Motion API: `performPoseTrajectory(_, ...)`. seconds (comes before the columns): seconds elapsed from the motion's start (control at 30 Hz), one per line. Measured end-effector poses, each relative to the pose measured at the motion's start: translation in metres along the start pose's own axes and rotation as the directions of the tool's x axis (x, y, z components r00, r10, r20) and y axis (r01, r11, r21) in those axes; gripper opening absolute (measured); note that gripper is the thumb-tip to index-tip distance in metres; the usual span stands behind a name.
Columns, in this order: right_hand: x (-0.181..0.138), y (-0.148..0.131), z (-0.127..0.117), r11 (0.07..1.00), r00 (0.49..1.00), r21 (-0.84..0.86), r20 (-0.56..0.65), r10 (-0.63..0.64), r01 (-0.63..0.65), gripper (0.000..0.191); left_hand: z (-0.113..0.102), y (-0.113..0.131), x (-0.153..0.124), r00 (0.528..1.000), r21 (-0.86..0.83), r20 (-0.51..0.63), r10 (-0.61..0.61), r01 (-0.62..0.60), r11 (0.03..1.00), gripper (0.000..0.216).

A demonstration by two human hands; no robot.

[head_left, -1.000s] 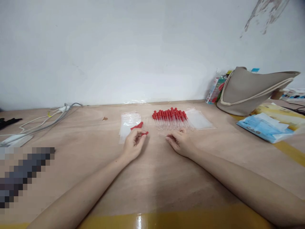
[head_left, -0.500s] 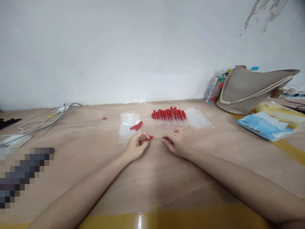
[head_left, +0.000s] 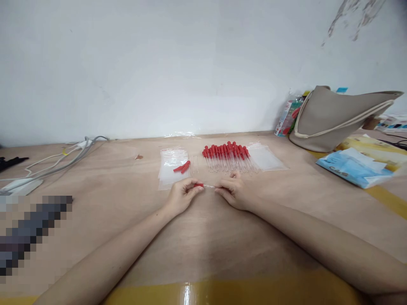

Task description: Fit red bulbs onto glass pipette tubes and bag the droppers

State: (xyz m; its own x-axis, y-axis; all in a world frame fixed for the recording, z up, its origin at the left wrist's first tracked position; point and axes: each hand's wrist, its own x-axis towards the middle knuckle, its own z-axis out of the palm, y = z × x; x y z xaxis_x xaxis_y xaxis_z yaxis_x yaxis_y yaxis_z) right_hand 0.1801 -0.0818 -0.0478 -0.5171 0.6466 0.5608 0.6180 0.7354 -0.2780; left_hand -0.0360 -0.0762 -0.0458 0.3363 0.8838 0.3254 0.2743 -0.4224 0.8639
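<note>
My left hand pinches the red rubber bulb of a glass dropper just above the table. Opposite it, my right hand pinches the clear glass end of the same dropper, so it spans the small gap between my fingertips. Beyond my hands lies a row of several red-capped droppers. To their left sits a stack of clear zip bags with two loose red bulbs on top.
More clear bags lie right of the dropper row. A beige bag and a blue packet occupy the far right. Grey cables run along the far left. The wall stands close behind the wooden table.
My hands drew together in front of the bags and dropper row. The left brought its red bulb rightward to meet the glass tube held by the right, and both hands came slightly nearer.
</note>
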Motion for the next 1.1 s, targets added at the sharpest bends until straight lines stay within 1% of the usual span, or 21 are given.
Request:
performPoseTrajectory(0.07, 0.001, 0.002, -0.003, 1.0, 1.0, 0.019, 0.022, 0.0, 0.0, 0.02, -0.001, 0.0, -0.002, 0.999, 0.073, 0.008, 0.039, -0.04, 0.997, 0.019)
performPoseTrajectory(0.13, 0.002, 0.004, -0.007, 1.0, 0.999, 0.026, 0.049, -0.014, 0.012, 0.019, -0.003, 0.004, -0.003, 0.997, 0.137, 0.047, 0.058, -0.064, 0.989, 0.017)
performPoseTrajectory(0.23, 0.003, 0.005, -0.011, 0.999, 0.997, -0.006, 0.069, -0.046, 0.046, 0.018, -0.003, 0.01, -0.005, 0.991, 0.176, 0.126, 0.053, -0.074, 0.981, 0.016)
performPoseTrajectory(0.3, 0.004, 0.003, -0.014, 0.997, 0.997, -0.053, 0.054, -0.055, 0.058, 0.018, -0.002, 0.012, -0.006, 0.989, 0.193, 0.144, 0.04, -0.068, 0.979, 0.017)
performPoseTrajectory(0.43, 0.004, -0.004, -0.016, 0.985, 0.998, -0.162, 0.021, -0.051, 0.053, 0.021, -0.001, 0.013, -0.007, 0.993, 0.238, 0.119, 0.008, -0.036, 0.971, 0.021)
performPoseTrajectory(0.57, 0.004, -0.01, -0.014, 0.98, 0.998, -0.193, 0.012, -0.057, 0.059, 0.026, 0.0, 0.012, -0.009, 0.994, 0.294, 0.107, 0.009, -0.041, 0.955, 0.022)
performPoseTrajectory(0.73, 0.006, -0.015, -0.013, 0.977, 0.995, -0.2, 0.077, -0.062, 0.076, 0.029, 0.001, 0.013, -0.009, 0.987, 0.302, 0.146, 0.07, -0.112, 0.947, 0.018)
performPoseTrajectory(0.87, 0.007, -0.018, -0.011, 0.977, 0.99, -0.204, 0.133, -0.038, 0.065, 0.03, 0.001, 0.012, -0.009, 0.982, 0.316, 0.166, 0.088, -0.138, 0.939, 0.016)
performPoseTrajectory(1.0, 0.01, -0.018, -0.008, 0.98, 0.989, -0.199, 0.15, 0.003, 0.027, 0.029, 0.001, 0.01, -0.007, 0.984, 0.31, 0.159, 0.084, -0.131, 0.942, 0.016)
performPoseTrajectory(1.1, 0.013, -0.019, -0.01, 0.981, 0.986, -0.195, 0.166, 0.034, -0.001, 0.026, -0.001, 0.01, -0.004, 0.982, 0.363, 0.14, 0.124, -0.167, 0.917, 0.016)
